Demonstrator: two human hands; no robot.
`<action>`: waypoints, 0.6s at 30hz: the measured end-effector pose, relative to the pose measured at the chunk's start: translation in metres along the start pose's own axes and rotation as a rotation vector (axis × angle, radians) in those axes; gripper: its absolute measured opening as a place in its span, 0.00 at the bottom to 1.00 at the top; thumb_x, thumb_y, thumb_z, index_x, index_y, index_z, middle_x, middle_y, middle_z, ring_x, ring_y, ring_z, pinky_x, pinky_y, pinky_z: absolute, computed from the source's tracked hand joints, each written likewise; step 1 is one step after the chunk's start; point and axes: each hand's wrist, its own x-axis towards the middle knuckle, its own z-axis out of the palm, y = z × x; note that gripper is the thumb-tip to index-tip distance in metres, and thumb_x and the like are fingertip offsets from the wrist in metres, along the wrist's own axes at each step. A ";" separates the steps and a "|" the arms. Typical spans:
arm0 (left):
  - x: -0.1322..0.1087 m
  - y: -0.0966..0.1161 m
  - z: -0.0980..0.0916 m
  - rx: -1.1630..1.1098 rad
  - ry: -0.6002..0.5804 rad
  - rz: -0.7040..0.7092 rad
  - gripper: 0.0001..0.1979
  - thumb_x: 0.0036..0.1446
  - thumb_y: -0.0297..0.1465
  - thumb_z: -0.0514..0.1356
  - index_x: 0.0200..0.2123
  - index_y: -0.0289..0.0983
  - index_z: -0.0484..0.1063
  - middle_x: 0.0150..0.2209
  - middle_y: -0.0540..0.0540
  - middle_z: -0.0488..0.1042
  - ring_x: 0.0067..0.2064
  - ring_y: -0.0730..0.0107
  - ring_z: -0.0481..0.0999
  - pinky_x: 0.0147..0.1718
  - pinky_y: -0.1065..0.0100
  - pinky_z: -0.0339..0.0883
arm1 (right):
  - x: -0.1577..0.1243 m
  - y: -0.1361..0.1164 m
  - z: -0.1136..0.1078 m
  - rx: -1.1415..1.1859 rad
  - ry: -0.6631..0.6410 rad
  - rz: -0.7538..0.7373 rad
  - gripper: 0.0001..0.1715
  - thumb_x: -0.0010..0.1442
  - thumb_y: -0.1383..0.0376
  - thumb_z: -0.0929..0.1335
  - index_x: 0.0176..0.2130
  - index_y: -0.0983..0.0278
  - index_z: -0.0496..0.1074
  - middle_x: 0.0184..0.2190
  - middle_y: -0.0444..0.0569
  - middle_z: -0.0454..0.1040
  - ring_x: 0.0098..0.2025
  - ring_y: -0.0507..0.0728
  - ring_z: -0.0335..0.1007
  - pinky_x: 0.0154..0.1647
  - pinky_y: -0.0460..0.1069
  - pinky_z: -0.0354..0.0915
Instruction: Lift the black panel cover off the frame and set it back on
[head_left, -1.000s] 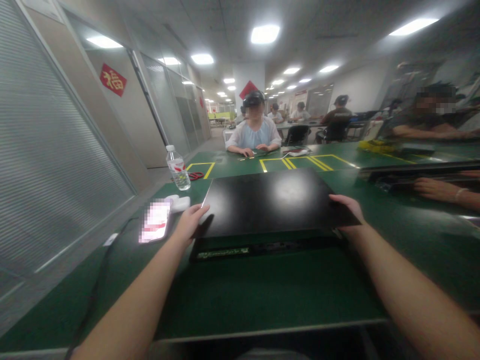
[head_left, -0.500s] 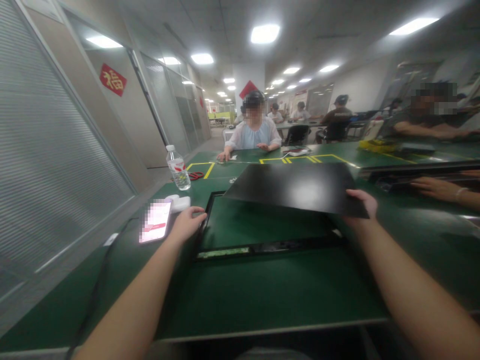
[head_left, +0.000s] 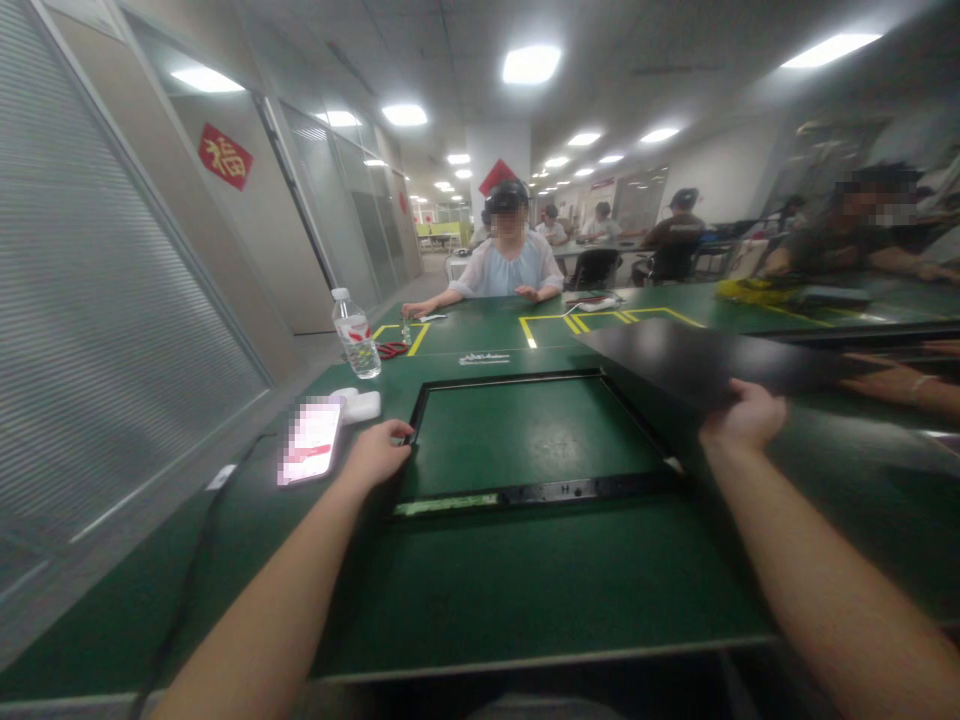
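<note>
A black rectangular frame [head_left: 585,489] lies flat on the green table [head_left: 570,590] in front of me, with bare tabletop showing through its middle. At its left side, my left hand [head_left: 379,452] has its fingers bent around the edge. My right hand [head_left: 746,420] grips a thin, dark flat panel [head_left: 667,355] by its near edge and holds it tilted above the table, beyond the frame's right side. Part of the panel's right end overlaps a co-worker's hand in view, and I cannot tell whether they touch.
Left of the frame lie a lit phone [head_left: 311,440], a white case [head_left: 362,405] and a water bottle [head_left: 355,335]. Red-handled scissors [head_left: 392,350] and small white pieces [head_left: 484,358] lie beyond. A person [head_left: 510,255] sits opposite; a co-worker's hand [head_left: 889,380] is at right.
My right hand has carried the panel rightward, off the frame, uncovering its far side. My left hand stays at the frame's left edge. The person opposite has moved an arm outward.
</note>
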 end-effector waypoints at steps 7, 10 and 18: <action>-0.003 0.003 0.000 -0.009 0.002 -0.014 0.13 0.38 0.26 0.66 0.32 0.42 0.81 0.36 0.43 0.84 0.38 0.53 0.81 0.41 0.61 0.71 | -0.005 -0.009 0.000 -0.130 0.143 0.021 0.19 0.43 0.77 0.64 0.35 0.60 0.62 0.34 0.43 0.69 0.38 0.53 0.71 0.28 0.43 0.69; -0.002 0.003 0.001 0.001 -0.002 -0.014 0.13 0.39 0.25 0.66 0.32 0.42 0.81 0.34 0.43 0.83 0.36 0.53 0.81 0.40 0.61 0.71 | 0.000 -0.006 -0.003 -0.142 0.166 0.017 0.20 0.43 0.77 0.64 0.36 0.59 0.61 0.36 0.43 0.70 0.38 0.52 0.72 0.28 0.43 0.69; -0.003 0.004 0.000 0.020 -0.031 -0.021 0.14 0.41 0.25 0.64 0.35 0.41 0.81 0.33 0.43 0.82 0.35 0.54 0.81 0.37 0.62 0.70 | 0.005 0.000 -0.007 -0.266 0.155 0.020 0.22 0.42 0.73 0.63 0.38 0.57 0.56 0.42 0.45 0.70 0.45 0.56 0.73 0.38 0.49 0.73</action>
